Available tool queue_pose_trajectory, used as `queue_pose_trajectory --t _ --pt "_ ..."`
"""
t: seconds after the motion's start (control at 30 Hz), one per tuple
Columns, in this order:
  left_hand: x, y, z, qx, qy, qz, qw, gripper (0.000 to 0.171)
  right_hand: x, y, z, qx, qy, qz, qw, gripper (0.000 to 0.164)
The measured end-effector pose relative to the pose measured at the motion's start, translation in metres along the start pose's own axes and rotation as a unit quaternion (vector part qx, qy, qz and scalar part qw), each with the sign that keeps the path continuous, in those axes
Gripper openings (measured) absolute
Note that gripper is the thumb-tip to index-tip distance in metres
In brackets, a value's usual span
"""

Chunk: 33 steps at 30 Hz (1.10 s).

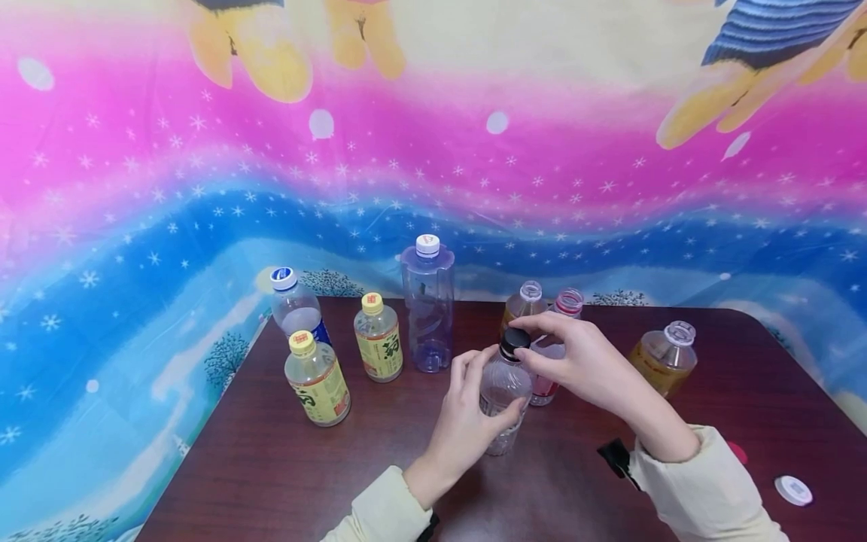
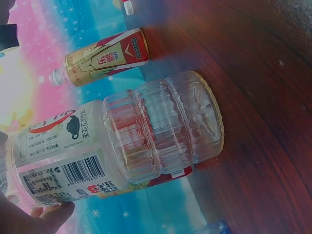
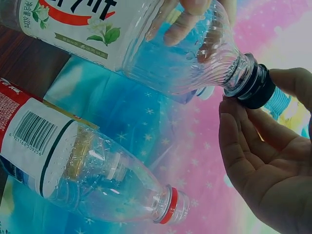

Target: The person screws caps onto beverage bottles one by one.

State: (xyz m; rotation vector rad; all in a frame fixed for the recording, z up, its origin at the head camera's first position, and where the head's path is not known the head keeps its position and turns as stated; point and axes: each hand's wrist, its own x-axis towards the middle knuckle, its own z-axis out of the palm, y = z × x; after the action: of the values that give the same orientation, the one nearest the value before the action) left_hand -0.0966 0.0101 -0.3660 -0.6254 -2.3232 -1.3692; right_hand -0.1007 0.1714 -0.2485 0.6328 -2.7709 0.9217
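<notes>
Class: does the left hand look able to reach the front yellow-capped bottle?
Likely yes, after releasing the black-capped bottle: only tabletop separates the left hand from the front yellow-capped bottle.

indoor booth with snowflake backdrop [image 1: 420, 169]

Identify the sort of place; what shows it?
Probably an indoor tabletop staging spot: a snowflake-patterned cloth backdrop behind a dark wood-look table, with several drink bottles standing on it.
</notes>
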Motion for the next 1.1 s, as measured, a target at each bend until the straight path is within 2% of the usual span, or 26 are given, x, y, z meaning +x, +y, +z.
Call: queue_pose_trajectory --t 0.37,0.5,0.63,0.77,1.1 --pt "0.0001 -0.0003 -0.0004 0.0 -0.004 -0.005 1.0 0.07 0.0036 -0.0009 0.003 0.002 0.023 0.043 0.999 0.03" --pt "0.0003 0.0 -0.0005 -0.002 -0.006 -0.006 1.0 0.071 0.0048 -0.0007 0.0052 0.001 0.015 0.055 0.998 0.036" --pt "0.0002 0.0002 -0.0008 -0.003 -0.01 -0.011 0.9999 0.071 0.0039 0.0006 0.0064 0.006 -0.008 0.012 1.0 0.044" --pt "0.0003 0.0001 -0.001 -0.001 -0.01 -0.012 0.9999 0.071 0.0024 0.0019 0.0061 0.001 -0.012 -0.046 0.999 0.043" --pt "0.0001 -0.0009 -0.0007 0.0 -0.006 -0.004 1.0 0.071 0.0033 0.0018 0.0047 0.001 0.004 -0.052 0.999 0.032"
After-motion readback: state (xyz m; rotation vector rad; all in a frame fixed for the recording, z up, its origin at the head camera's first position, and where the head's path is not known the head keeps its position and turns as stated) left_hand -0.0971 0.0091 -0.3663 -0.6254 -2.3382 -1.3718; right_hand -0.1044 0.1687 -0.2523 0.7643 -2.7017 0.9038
